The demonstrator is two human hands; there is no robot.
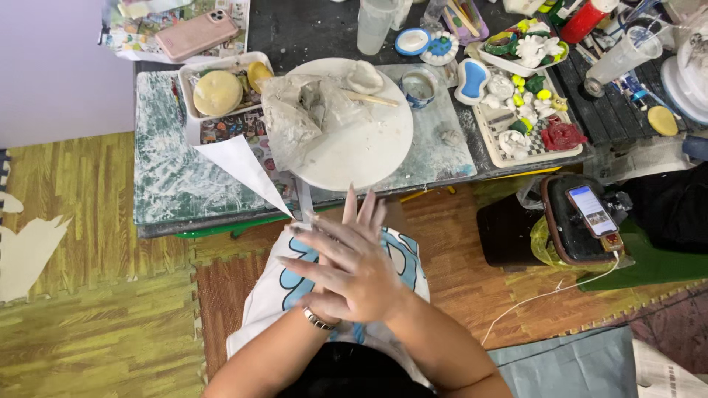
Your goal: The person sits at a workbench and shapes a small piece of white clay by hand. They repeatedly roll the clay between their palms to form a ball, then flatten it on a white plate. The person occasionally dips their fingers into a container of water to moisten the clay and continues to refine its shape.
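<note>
Just below the middle of the frame the person's two hands are laid flat, palm against palm, over the lap. The right hand (pixel 354 269) lies on top, its clay-dusted fingers (pixel 313 236) spread and pointing toward the left of the frame. The left hand (pixel 360 221) shows only as fingertips poking out beneath, pointing up the frame toward the tabletop (pixel 166 184). A metal bracelet (pixel 318 320) rings the wrist at the lower edge of the pair. Neither grip closes on anything: both are flat and released, pressed only against each other. Whether a bit of clay sits between the palms cannot be told. Judging by the grey smears, the hands are held clear of the tabletop and over the white and blue printed cloth (pixel 295 287) on the lap so the mess stays off the work.

Straight above the hands, at the frame's centre, the round white turntable board (pixel 361 147) sits at the near edge of the tabletop, within easy reach. On its upper left part lies a crumpled grey sheet of clay-smeared plastic (pixel 299 114). A thin wooden stick tool (pixel 372 99) rests on the board with its long axis left to right, tilted slightly down to the right. A small blue-rimmed cup (pixel 418 87) stands just beside the board's right edge, and a white tray with a yellow round sponge (pixel 217 92) stands to its left.
</note>
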